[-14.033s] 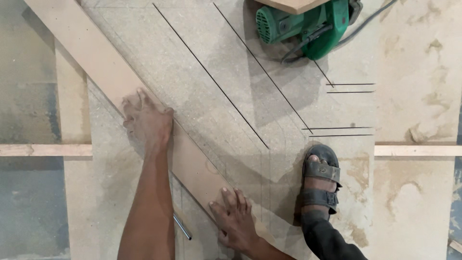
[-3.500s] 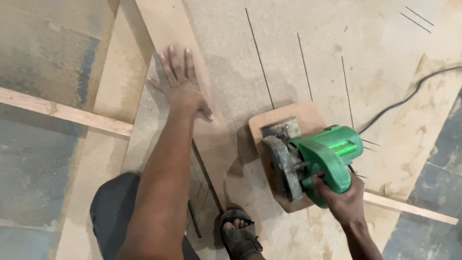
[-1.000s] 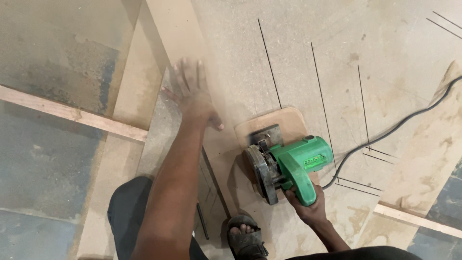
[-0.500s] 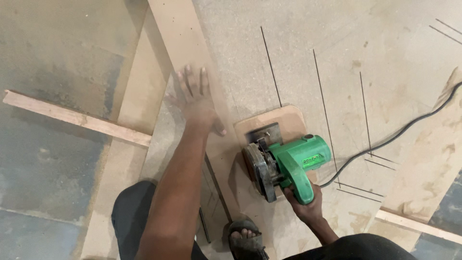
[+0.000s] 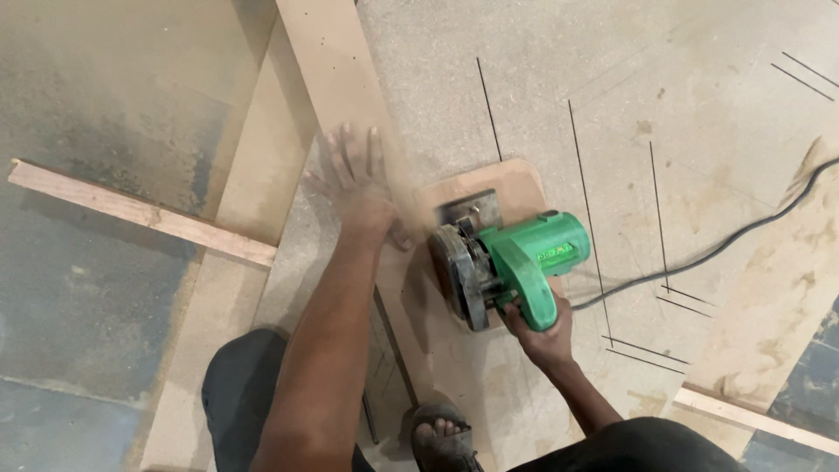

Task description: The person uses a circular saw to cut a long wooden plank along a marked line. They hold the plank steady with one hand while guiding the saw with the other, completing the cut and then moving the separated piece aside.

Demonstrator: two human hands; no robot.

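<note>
i see a thin wooden batten (image 5: 140, 212) running across the left of the frame, slanting down toward the centre, its right end stopping at the edge of a pale strip of board (image 5: 236, 288). under it, the grey-blue floor (image 5: 79, 332) fills the left side, dusted with sawdust. at the lower right, i see another light batten (image 5: 752, 421) lying slantwise, with a patch of the same dark floor in the corner beyond it. at the bottom centre, i make out a sandalled foot (image 5: 444, 440), toes pointing up the frame, and a dark trouser knee (image 5: 245, 393) to its left.
</note>
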